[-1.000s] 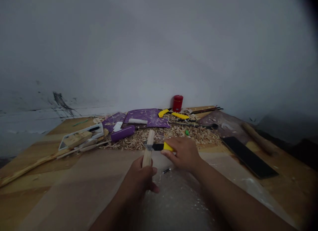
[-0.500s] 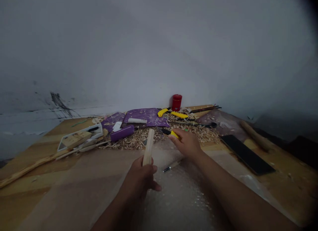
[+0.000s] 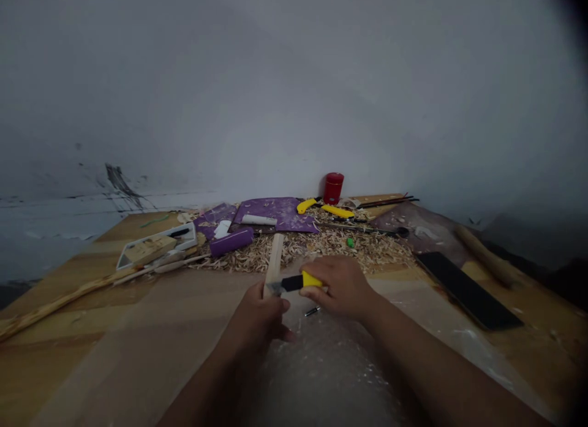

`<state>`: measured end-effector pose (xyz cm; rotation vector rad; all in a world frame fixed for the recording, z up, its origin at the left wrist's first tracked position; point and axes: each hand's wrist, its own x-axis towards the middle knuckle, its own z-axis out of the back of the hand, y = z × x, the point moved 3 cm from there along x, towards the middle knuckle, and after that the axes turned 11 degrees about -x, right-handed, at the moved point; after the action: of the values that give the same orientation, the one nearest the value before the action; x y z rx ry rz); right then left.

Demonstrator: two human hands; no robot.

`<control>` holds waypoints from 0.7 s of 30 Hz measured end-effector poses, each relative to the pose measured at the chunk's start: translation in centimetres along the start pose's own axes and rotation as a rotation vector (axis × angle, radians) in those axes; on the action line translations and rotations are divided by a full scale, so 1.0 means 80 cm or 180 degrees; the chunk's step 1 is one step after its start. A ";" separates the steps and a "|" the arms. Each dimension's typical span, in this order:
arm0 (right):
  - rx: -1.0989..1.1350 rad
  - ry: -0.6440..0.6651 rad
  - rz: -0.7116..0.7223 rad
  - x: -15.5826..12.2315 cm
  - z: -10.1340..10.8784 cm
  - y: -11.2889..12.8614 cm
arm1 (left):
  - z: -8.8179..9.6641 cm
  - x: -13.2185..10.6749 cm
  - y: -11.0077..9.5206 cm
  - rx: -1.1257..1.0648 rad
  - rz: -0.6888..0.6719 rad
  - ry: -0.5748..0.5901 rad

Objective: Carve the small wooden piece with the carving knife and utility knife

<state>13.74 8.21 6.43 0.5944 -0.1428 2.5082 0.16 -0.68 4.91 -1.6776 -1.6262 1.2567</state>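
We are holding a wooden stick (image 3: 274, 261) upright in our closed left hand (image 3: 257, 320) at twelve o'clock, while our closed right hand (image 3: 340, 286) is gripping a yellow utility knife (image 3: 298, 283), blade against the stick.

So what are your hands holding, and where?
The left hand grips a wooden stick near its lower end; the right hand holds a utility knife by its handle.

right hand (image 3: 342, 287) — utility knife (image 3: 296, 283) — back against wooden stick (image 3: 274, 261)
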 end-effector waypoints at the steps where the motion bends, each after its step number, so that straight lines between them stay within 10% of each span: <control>1: -0.0054 -0.0052 -0.0083 0.000 0.001 -0.004 | -0.001 -0.001 0.001 -0.0011 -0.0023 -0.0029; 21: -0.0149 -0.0057 -0.0074 0.002 -0.002 0.000 | -0.008 -0.006 -0.001 0.0027 -0.0033 -0.0057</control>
<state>13.55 8.36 6.35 0.5961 -0.1996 2.4705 0.71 -0.94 5.41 -1.6552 -1.6356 1.2752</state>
